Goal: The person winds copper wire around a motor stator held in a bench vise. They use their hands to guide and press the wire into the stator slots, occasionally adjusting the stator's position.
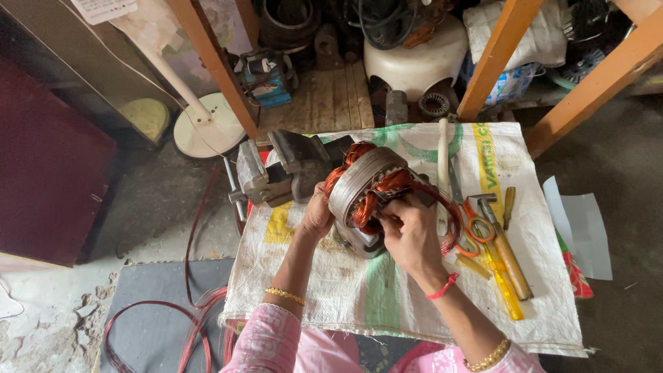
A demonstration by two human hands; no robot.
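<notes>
A grey metal stator (359, 190), ring-shaped and ribbed with thin stacked laminations, is sitting on a coarse woven sack (387, 290) that is covering the bench. Glossy copper windings (373, 200) are bulging out of both of its faces in tight orange-red bundles. The stator is resting on its edge, tilted, with its bore axis running from lower left to upper right, so the open face is pointing toward the right hand.

The left hand (316, 215) is cupping the stator's outer rim on the left side, fingers curled around the metal and steadying it. The right hand (407, 231) is closed on the copper windings at the stator's near face, fingertips (382, 222) pinching into the bundle. The stator is lying between the two hands, touching both, a little above the wrists in the view.

Just behind the stator, a dull grey cast vise (280, 169) is standing at the sack's far edge. To the right, lying well apart from the hands, are scissors (469, 224) with orange handles, a hammer (501, 242) with a smooth wooden shaft, and a translucent yellow screwdriver (498, 280), all running roughly away from the person. Loose loops of red wire (190, 304) are trailing over the floor at the left. A red thread is circling the right wrist, and gold bangles are showing on both arms.
</notes>
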